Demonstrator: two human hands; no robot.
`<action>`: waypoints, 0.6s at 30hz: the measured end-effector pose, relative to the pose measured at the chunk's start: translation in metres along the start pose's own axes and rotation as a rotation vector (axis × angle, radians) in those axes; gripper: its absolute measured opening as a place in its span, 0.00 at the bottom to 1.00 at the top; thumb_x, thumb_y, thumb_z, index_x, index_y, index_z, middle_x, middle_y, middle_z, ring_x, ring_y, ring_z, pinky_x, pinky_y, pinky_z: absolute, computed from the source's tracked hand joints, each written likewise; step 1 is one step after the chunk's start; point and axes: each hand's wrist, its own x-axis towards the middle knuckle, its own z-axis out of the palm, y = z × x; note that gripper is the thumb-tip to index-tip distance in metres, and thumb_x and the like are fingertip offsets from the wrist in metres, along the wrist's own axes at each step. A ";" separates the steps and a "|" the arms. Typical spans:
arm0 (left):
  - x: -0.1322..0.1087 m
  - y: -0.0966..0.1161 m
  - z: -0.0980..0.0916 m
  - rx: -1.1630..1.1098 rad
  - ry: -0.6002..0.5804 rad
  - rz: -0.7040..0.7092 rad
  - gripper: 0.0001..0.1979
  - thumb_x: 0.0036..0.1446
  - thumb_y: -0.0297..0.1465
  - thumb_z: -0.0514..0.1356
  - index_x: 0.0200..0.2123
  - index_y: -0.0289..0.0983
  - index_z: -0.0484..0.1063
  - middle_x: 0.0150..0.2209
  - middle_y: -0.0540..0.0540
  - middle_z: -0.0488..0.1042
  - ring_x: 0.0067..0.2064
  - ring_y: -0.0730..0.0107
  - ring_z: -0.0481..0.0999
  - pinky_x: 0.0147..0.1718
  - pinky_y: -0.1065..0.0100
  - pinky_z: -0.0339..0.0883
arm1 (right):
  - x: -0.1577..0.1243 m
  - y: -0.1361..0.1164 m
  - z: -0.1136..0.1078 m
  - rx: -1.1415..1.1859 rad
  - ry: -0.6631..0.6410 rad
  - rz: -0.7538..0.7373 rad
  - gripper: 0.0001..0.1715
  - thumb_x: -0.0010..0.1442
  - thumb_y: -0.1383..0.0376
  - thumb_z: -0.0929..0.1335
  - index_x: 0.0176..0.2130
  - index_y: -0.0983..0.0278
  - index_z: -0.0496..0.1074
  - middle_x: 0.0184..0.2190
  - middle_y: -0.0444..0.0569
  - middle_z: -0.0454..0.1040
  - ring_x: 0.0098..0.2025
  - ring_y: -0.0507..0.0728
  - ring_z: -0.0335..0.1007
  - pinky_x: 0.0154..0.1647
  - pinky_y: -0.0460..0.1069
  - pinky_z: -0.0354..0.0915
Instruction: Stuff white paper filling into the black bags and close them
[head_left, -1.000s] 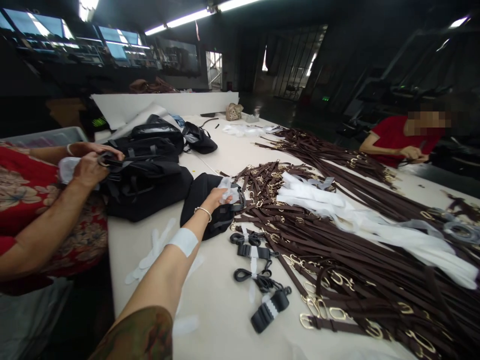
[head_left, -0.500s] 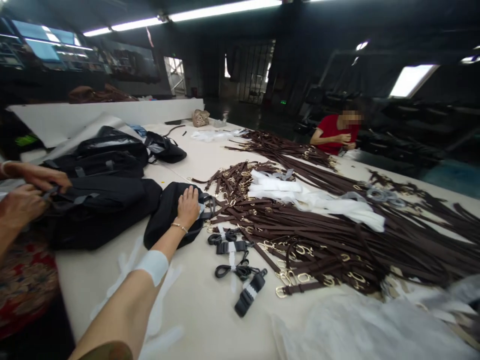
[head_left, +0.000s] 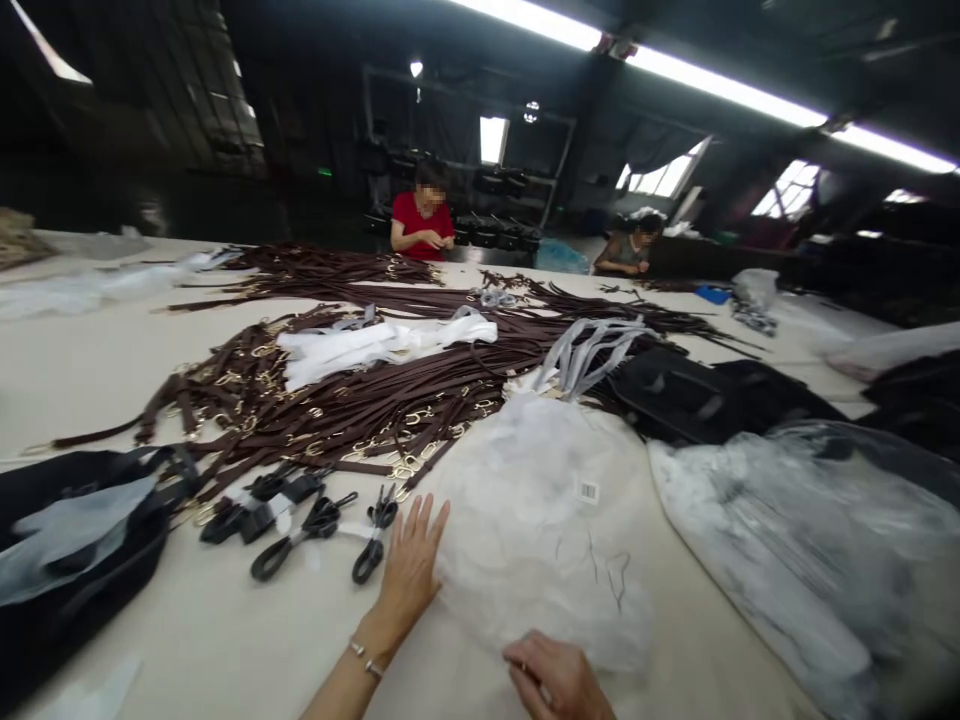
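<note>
My left hand (head_left: 409, 570), wearing a thin bracelet, lies flat with spread fingers on the cream table (head_left: 180, 610), touching the edge of a crumpled clear plastic bag (head_left: 540, 530). The bag carries a small barcode label (head_left: 589, 491). My right hand (head_left: 555, 680) sits at the bag's lower edge with curled fingers, apparently pinching the plastic. Just beyond my left hand lie black straps with clips and white tags (head_left: 300, 525). Farther off, brown leather straps with gold buckles (head_left: 322, 405) spread across the table.
A white bundle (head_left: 382, 345) lies on the straps. A black bag (head_left: 75, 530) sits at the left, and another (head_left: 675, 395) at the right beside a plastic-wrapped bundle (head_left: 787, 540). Two people (head_left: 420, 220) (head_left: 630, 245) sit beyond the table.
My view has swung around across the table. My left hand has left the black bag, which now lies at the left. The clear plastic bag now lies before me, and my right hand has come into view on it.
</note>
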 end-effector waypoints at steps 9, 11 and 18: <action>0.014 0.033 -0.020 -0.045 -0.113 0.058 0.39 0.54 0.14 0.42 0.67 0.42 0.56 0.57 0.42 0.71 0.46 0.60 0.79 0.39 0.64 0.74 | -0.078 0.081 -0.091 0.234 0.861 0.801 0.67 0.43 0.35 0.71 0.65 0.74 0.52 0.66 0.73 0.51 0.68 0.77 0.47 0.68 0.67 0.50; 0.005 0.042 -0.017 -0.249 -0.106 0.120 0.42 0.49 0.14 0.43 0.66 0.46 0.58 0.61 0.46 0.68 0.50 0.63 0.78 0.45 0.65 0.74 | -0.077 0.093 -0.088 0.452 0.789 0.879 0.71 0.43 0.34 0.70 0.66 0.75 0.46 0.66 0.77 0.51 0.65 0.76 0.55 0.60 0.65 0.62; -0.041 0.116 0.020 -0.841 -0.274 0.379 0.35 0.31 0.22 0.49 0.47 0.46 0.72 0.48 0.47 0.76 0.52 0.62 0.74 0.53 0.63 0.68 | -0.030 0.072 -0.041 0.633 0.520 0.685 0.28 0.62 0.46 0.65 0.48 0.66 0.69 0.37 0.52 0.77 0.30 0.55 0.73 0.24 0.48 0.68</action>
